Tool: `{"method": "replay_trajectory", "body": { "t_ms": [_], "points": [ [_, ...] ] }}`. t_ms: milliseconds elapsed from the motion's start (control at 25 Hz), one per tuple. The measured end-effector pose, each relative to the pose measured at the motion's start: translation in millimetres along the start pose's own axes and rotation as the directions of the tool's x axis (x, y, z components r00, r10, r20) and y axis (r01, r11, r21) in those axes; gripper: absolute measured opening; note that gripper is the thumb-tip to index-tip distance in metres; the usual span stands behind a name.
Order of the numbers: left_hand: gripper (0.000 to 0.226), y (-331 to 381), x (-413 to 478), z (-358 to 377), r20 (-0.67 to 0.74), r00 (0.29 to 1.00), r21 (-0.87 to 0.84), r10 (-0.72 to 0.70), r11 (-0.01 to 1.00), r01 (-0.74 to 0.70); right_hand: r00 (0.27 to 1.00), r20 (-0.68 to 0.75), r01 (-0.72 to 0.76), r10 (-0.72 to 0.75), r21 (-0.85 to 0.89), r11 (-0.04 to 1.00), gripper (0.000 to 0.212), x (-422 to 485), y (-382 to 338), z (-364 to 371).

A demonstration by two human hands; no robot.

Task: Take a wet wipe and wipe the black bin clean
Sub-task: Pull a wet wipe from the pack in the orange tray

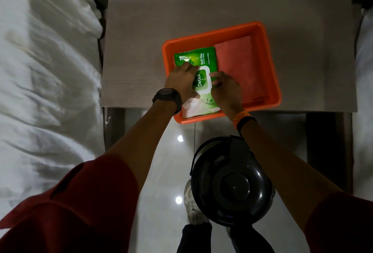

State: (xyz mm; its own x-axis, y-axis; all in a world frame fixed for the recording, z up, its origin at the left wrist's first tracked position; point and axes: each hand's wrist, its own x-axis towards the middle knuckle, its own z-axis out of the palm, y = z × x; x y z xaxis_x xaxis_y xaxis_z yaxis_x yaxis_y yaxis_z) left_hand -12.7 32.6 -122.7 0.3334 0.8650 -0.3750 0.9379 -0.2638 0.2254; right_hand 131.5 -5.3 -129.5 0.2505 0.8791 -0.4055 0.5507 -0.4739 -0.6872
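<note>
— What takes up the most room here?

— The bed point(40, 75), with rumpled white sheets, runs down the whole left side. Beside it stands a grey table point(137, 55), and below that the glossy floor point(165, 164) shows two bright light spots.

— And the black bin?

— The black bin point(232, 182) stands on the floor, near the table's front edge, lid shut, right under the person's right forearm. A shoe point(191, 208) shows just beside its left side.

— What sits on the table?

— An orange tray point(270, 59), its near edge hanging slightly over the table's front. Inside it, a folded red cloth point(238, 65) lies on the right and a green wet wipe pack point(193, 57) on the left, the two touching.

— And the hands?

— Both are on the pack. The left hand point(181, 83), with a dark watch point(168, 99) on its wrist, lies flat with its fingers point(191, 69) spread across the pack's left part. The right hand point(226, 89) has its fingers point(215, 75) pinched narrow at the edge of the white flap point(202, 80); whether the flap is lifted, I cannot tell.
</note>
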Motion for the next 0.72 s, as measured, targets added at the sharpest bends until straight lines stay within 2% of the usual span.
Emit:
{"method": "replay_trajectory", "body": {
  "t_ms": [200, 360, 440, 520, 600, 720],
  "points": [
    [0.098, 4, 8, -7, 0.038, 0.999, 0.078, -0.005, 0.997, 0.002, 0.992, 0.034, -0.124, 0.12, 0.177, 0.976, 0.047, 6, -7, 6],
    [0.095, 5, 3, -16, 0.032, 0.999, -0.092, -0.044, 0.995, 0.047, 0.994, 0.094, -0.079, 0.057, 0.249, 0.965, 0.046, 13, -15, 5],
    [0.09, 2, -3, -17, 0.015, 0.998, -0.184, -0.062, 0.981, 0.064, 0.998, 0.061, 0.008, -0.019, 0.176, 0.984, 0.044, 13, -12, 5],
    [0.088, 0, -8, -18, 0.005, 0.995, -0.287, -0.099, 0.953, 0.096, 0.992, 0.05, 0.116, -0.116, 0.003, 0.993, 0.04, 12, -9, 4],
    [0.086, 0, -10, -20, 0.0, 0.991, -0.377, -0.135, 0.918, 0.125, 0.975, 0.107, 0.212, -0.194, -0.19, 0.959, 0.047, 13, -8, 6],
    [0.085, 2, -11, -21, 0.023, 0.99, -0.4, -0.139, 0.906, 0.137, 0.952, 0.137, 0.306, -0.273, -0.407, 0.861, 0.056, 13, -8, 10]
  ]
}}
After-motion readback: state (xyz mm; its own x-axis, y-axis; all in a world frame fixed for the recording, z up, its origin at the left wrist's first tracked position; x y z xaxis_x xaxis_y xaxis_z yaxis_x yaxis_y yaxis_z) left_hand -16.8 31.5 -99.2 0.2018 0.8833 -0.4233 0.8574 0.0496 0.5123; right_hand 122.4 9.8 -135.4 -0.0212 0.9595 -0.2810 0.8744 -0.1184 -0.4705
